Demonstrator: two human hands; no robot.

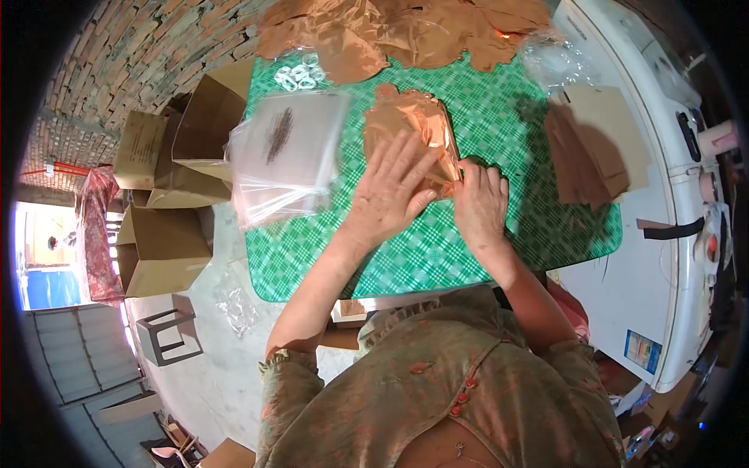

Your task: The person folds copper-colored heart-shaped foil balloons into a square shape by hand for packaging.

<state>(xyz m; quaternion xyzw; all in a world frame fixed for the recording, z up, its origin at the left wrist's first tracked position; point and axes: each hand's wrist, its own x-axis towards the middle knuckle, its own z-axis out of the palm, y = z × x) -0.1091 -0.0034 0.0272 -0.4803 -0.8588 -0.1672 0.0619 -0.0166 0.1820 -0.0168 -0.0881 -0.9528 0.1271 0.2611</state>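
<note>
A flat, folded sheet of shiny copper-coloured foil, which looks like a deflated foil balloon [407,115], lies on the green checked tablecloth [499,113]. My left hand [392,186] rests palm down on its lower part, fingers spread. At the foil's lower right edge, my right hand [480,204] has its fingers curled and pinched on the edge. To the left of my hands is a stack of clear plastic bags [312,132] with a dark printed mark. More copper foil [421,35] is heaped along the far end of the table.
Several small white rings or coils [300,74] lie beyond the bags. Crumpled clear plastic [558,58] sits at the far right, near brown card pieces [581,152]. A white fridge [647,296] lies along the right. Open cardboard boxes [168,249] and a grey stool [168,331] stand left.
</note>
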